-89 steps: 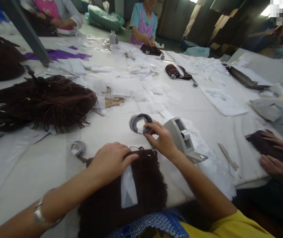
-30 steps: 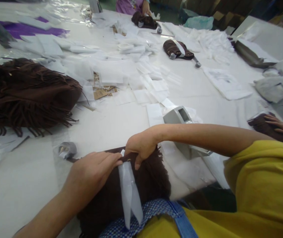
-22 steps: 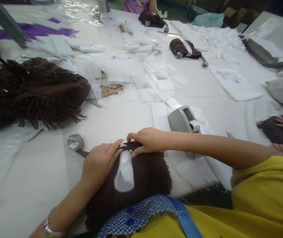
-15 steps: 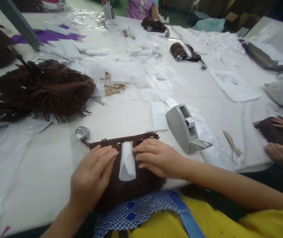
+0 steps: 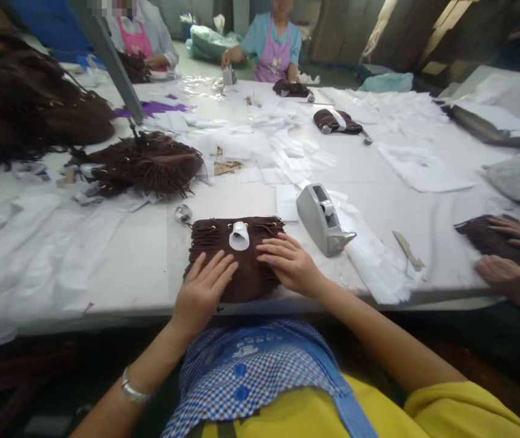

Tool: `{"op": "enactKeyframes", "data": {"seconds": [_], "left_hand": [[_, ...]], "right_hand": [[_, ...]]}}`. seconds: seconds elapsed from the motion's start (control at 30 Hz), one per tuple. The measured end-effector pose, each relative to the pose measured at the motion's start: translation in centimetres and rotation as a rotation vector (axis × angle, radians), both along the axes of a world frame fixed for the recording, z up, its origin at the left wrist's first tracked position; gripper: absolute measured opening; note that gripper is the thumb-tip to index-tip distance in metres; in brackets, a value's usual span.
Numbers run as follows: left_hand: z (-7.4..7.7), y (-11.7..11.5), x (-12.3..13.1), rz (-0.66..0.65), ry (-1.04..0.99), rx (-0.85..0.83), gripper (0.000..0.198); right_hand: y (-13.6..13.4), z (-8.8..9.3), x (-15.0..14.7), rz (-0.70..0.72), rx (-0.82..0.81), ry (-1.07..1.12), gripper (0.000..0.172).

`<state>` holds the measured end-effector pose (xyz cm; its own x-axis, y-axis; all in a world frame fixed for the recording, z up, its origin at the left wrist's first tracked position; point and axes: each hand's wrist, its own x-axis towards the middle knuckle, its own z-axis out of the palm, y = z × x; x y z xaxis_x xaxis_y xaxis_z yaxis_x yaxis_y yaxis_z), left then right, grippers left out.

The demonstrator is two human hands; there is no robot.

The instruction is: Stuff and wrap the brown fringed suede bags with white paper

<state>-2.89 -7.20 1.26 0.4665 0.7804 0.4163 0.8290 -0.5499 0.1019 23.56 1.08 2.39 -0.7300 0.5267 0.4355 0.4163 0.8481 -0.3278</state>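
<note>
A dark brown fringed bag (image 5: 246, 281) lies flat at the table's near edge, with gold eyelets along its top. A curled white strip (image 5: 239, 237) stands up from the bag's upper middle. My left hand (image 5: 205, 291) lies on the bag's left part, fingers stretched out. On its right part rests my right hand (image 5: 292, 261), its fingers also extended and flat. Neither hand grips anything. A small grey wrapped piece (image 5: 183, 213) sits just off the bag's upper left corner. The grey tape dispenser (image 5: 318, 222) stands to the right, beyond my right hand.
Another fringed bag (image 5: 150, 161) and a larger brown heap (image 5: 36, 103) are at the left. White paper strips (image 5: 373, 261) lie right of the dispenser. A co-worker's hands (image 5: 513, 267) press a brown piece at far right. A grey post (image 5: 109, 61) rises at the upper left.
My hands have slid from the bag's top edge beside the white strip down towards its lower part, fingers flatter. The strip appears more curled up. The camera view has tilted up.
</note>
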Motion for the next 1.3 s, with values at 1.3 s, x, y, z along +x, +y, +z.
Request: {"op": "enactKeyframes", "data": {"seconds": [1.3], "left_hand": [[-7.9,-0.4,2.0,-0.109,0.006,0.211,0.036]], "right_hand": [[14.4,0.3,19.0,-1.190,-0.368,-0.018,0.052]]}}
